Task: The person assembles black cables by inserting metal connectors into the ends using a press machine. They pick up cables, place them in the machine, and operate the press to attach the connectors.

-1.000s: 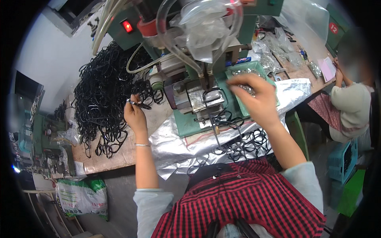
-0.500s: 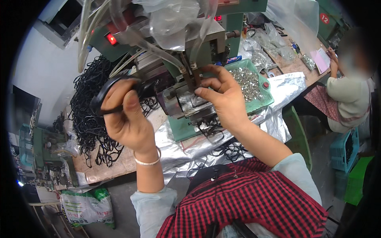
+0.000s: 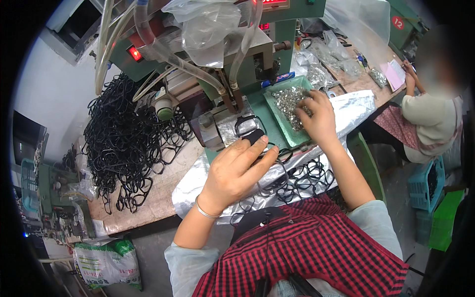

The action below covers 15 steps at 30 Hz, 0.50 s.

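Note:
My left hand [image 3: 237,171] is at the front of the green bench machine [image 3: 245,64], fingers together and pressed on a black looped band [image 3: 254,135]. Part of the band forms a loop on the metal work plate [image 3: 226,129], below two narrow upright feed bars [image 3: 232,101]. My right hand [image 3: 319,116] reaches into a green tray [image 3: 292,140] of small shiny metal pieces [image 3: 285,101]. Its thumb and fingers are apart and slightly blurred. Whether a piece touches the fingertips is too small to tell.
A big heap of black loops [image 3: 116,133] covers the table's left side. More black loops [image 3: 309,178] lie on silver foil [image 3: 354,106] near my lap. Clear hoses [image 3: 185,67] hang from the machine. Another person [image 3: 430,119] sits at the far right.
My left hand has come right and down from beside the machine to the work plate, with a black band. My right hand has left the feed bars and moved right into the tray.

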{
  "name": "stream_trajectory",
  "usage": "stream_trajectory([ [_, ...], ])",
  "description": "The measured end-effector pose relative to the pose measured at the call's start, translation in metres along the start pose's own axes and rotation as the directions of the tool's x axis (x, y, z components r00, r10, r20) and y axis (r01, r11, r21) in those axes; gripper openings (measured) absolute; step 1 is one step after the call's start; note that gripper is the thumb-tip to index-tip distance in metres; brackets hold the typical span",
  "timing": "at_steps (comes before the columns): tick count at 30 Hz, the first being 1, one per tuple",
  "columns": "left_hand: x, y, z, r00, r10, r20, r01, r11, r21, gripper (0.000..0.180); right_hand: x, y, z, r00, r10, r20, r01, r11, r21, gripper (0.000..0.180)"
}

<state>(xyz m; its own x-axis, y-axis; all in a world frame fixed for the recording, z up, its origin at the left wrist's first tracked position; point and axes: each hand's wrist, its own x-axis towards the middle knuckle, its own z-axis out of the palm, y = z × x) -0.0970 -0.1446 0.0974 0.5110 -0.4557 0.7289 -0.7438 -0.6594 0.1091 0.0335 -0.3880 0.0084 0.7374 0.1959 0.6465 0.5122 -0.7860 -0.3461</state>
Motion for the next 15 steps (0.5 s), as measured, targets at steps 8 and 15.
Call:
stream_trajectory([
  [8, 0.005, -0.005, -0.006, 0.998, -0.007, 0.069, 0.012, 0.997, -0.074, 0.038, 0.017, -0.018, 0.018, 0.994, 0.003, -0.105, -0.002, 1.000, 0.009, 0.016],
  [15, -0.012, 0.012, -0.003, 0.989, -0.133, 0.072, 0.132, 0.991, 0.011, 0.044, 0.036, -0.036, 0.044, 0.996, -0.069, 0.064, 0.078, 0.987, -0.144, 0.014],
])
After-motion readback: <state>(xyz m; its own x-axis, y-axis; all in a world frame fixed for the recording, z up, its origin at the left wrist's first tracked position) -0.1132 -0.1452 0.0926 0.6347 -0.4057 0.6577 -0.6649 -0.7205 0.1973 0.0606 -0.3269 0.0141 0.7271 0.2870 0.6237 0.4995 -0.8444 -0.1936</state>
